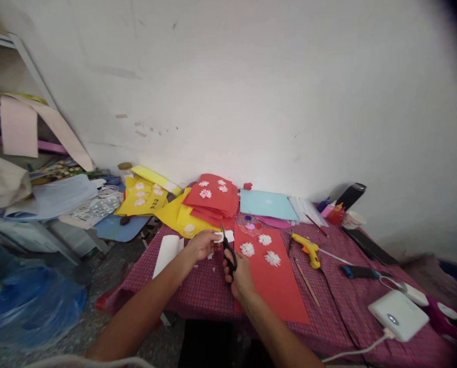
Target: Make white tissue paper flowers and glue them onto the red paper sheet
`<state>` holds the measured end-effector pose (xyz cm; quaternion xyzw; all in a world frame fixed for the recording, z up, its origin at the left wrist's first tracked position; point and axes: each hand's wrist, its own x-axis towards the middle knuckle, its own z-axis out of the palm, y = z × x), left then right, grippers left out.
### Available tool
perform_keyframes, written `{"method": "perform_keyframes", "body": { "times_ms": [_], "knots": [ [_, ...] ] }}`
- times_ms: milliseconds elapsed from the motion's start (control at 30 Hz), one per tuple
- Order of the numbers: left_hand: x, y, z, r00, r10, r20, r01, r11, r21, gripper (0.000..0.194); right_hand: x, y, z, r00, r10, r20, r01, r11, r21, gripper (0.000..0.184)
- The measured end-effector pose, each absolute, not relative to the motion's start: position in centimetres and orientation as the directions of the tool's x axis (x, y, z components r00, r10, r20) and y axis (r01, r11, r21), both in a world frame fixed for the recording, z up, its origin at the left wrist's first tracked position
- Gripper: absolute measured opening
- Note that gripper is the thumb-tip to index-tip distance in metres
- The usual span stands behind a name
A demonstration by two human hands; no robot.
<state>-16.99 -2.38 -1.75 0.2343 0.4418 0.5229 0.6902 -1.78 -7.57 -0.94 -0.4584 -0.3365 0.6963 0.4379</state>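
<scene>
My left hand (206, 244) pinches a small piece of white paper (229, 236) above the table. My right hand (239, 273) is closed round the black handles of a pair of scissors (228, 248), whose blades point away from me and lie across the white paper. Small white scraps (210, 256) are scattered on the cloth below my hands. Just right of the scissors lies a sheet of red paper (272, 291) bearing three fluffy white paper flowers (272, 258). A roll of white paper (167, 253) rests to the left, partly behind my left forearm.
Red sheets with white flowers (215, 197) and yellow sheets (178, 214) lie at the back. On the right are a yellow glue gun (307, 249), a wooden stick (308, 283), a blue-handled tool (360, 272) and a white power bank (399, 314) with a cable. A wall (251, 102) stands behind.
</scene>
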Motion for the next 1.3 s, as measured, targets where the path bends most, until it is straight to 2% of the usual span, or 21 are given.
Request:
{"method": "perform_keyframes", "body": {
  "times_ms": [300, 433, 533, 633, 700, 800, 900, 967, 1033, 1100, 1200, 1300],
  "knots": [
    [-17.1, -2.3, -2.2, 0.07, 0.922, -0.381, -0.517, 0.36, 0.777, 0.025, -1.7, -7.2, -0.8, -0.224, 0.906, -0.359, -0.305, -0.416, -0.857, 0.034],
    [-17.0, -2.7, -1.8, 0.055, 0.925, -0.377, -0.515, 0.35, 0.783, 0.024, -1.3, -6.8, -1.1, -0.3, 0.884, -0.358, -0.321, -0.447, -0.835, 0.034],
    [-17.1, -2.9, -1.1, 0.006, 0.93, -0.368, -0.521, 0.317, 0.792, 0.024, -0.8, -6.5, -0.6, -0.36, 0.842, -0.402, -0.367, -0.524, -0.769, 0.035],
    [-17.5, -3.1, -0.6, -0.075, 0.933, -0.351, -0.53, 0.261, 0.807, 0.026, 0.0, -6.4, 0.6, -0.422, 0.791, -0.443, -0.458, -0.608, -0.648, 0.031],
    [-17.8, -3.3, -0.4, -0.115, 0.933, -0.34, -0.53, 0.232, 0.816, 0.028, 0.9, -6.5, 1.6, -0.489, 0.77, -0.41, -0.512, -0.634, -0.58, 0.028],
    [-18.1, -3.9, -0.1, -0.128, 0.933, -0.337, -0.514, 0.228, 0.827, 0.029, 2.5, -6.8, 3.0, -0.554, 0.777, -0.299, -0.565, -0.614, -0.551, 0.028],
    [-18.0, -4.5, 0.3, -0.133, 0.934, -0.333, -0.486, 0.231, 0.843, 0.028, 4.8, -7.7, 4.0, -0.566, 0.795, -0.219, -0.558, -0.565, -0.608, 0.032],
    [-17.8, -4.8, 0.5, -0.145, 0.935, -0.323, -0.47, 0.222, 0.854, 0.027, 6.9, -8.6, 4.1, -0.528, 0.825, -0.204, -0.514, -0.501, -0.696, 0.04],
    [-17.5, -4.9, 0.7, -0.166, 0.937, -0.307, -0.444, 0.207, 0.872, 0.026, 9.5, -9.7, 3.6, -0.463, 0.875, -0.141, -0.456, -0.371, -0.809, 0.042],
    [-17.0, -5.0, 0.8, -0.19, 0.942, -0.278, -0.391, 0.188, 0.901, 0.025, 12.5, -11.1, 2.7, -0.391, 0.915, -0.101, -0.359, -0.253, -0.898, 0.04],
    [-16.2, -5.2, 0.6, -0.21, 0.95, -0.231, -0.296, 0.164, 0.941, 0.024, 17.1, -13.3, 1.4, -0.267, 0.958, -0.102, -0.224, -0.165, -0.961, 0.04],
    [-15.1, -4.8, 0.4, -0.261, 0.948, -0.185, -0.3, 0.102, 0.948, 0.026, 21.1, -15.5, 0.9, -0.142, 0.979, -0.147, -0.053, -0.155, -0.986, 0.043]
  ]
}}
